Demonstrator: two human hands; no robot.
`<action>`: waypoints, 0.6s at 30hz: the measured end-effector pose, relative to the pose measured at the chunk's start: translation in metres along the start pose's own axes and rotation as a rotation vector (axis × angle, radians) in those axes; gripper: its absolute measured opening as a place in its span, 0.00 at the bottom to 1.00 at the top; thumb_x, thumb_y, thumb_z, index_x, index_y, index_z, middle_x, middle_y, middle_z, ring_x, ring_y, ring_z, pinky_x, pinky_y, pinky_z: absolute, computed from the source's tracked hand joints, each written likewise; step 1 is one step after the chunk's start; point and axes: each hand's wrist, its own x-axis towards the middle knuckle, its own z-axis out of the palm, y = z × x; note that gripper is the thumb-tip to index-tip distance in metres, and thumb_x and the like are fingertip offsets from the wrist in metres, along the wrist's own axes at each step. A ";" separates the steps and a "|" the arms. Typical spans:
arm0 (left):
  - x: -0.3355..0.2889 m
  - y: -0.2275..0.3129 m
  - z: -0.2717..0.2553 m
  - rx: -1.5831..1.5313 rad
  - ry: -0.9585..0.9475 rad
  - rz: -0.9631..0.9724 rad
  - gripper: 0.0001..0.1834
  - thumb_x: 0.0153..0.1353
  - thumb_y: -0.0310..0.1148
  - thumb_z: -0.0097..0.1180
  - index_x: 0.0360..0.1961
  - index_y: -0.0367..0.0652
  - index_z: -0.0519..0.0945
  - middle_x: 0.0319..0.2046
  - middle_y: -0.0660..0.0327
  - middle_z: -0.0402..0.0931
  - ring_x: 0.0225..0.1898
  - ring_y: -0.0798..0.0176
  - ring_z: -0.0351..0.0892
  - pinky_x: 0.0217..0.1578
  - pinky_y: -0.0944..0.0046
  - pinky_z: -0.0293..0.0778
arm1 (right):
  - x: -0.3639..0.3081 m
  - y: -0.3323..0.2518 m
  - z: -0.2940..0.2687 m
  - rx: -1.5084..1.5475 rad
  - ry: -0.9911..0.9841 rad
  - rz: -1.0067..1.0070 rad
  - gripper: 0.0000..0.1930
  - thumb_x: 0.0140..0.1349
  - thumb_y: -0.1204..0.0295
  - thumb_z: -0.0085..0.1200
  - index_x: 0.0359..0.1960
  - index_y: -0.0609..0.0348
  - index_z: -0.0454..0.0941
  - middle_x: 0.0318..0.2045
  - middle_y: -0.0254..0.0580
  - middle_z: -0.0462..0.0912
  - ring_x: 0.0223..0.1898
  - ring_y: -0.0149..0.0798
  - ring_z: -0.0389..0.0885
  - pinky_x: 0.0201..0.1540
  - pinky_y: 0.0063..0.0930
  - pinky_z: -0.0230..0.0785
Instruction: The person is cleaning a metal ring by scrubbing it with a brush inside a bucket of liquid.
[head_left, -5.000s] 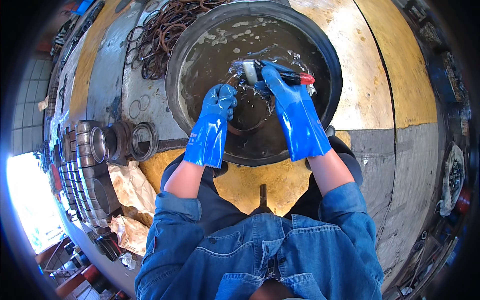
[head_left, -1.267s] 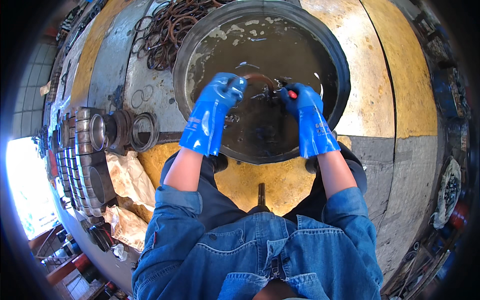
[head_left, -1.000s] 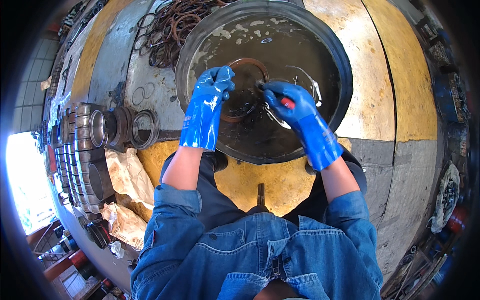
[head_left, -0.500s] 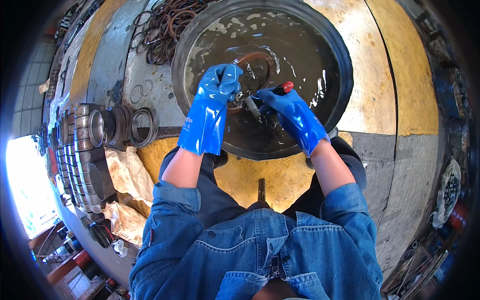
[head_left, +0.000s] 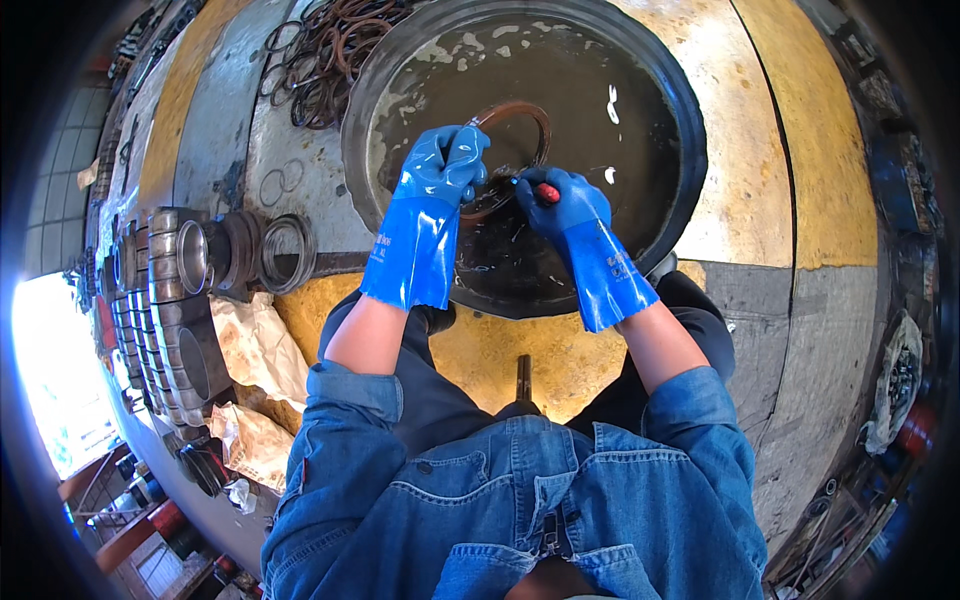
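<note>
A wide dark tub [head_left: 357,130] of murky liquid stands before me. Over the liquid, my left hand [head_left: 438,168], in a long blue rubber glove, is closed around one side of a reddish-brown ring [head_left: 541,122]. My right hand [head_left: 572,205], gloved the same way, grips a brush whose red handle end [head_left: 547,193] pokes out of the fist. The brush head, dark and partly hidden, is against or close to the ring's near right side, between my two hands. Fingers and glove cover the rest of the handle.
A heap of brown and dark rings [head_left: 335,65] lies beyond the tub's left side. Stacked metal cylinders [head_left: 178,300], loose thin metal rings [head_left: 288,252] and crumpled brown paper [head_left: 258,345] are at my left. A plastic bag [head_left: 893,385] lies at far right.
My right hand has turned with the brush, bringing the red handle end left and down and the brush head to the ring. My left hand and the ring have barely moved.
</note>
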 end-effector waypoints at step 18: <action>0.004 0.010 -0.001 0.070 -0.090 -0.118 0.19 0.73 0.46 0.60 0.48 0.38 0.81 0.28 0.64 0.79 0.26 0.74 0.74 0.28 0.72 0.72 | 0.023 0.023 -0.004 0.221 -0.061 0.257 0.12 0.66 0.59 0.60 0.42 0.51 0.88 0.31 0.43 0.89 0.33 0.44 0.88 0.40 0.36 0.79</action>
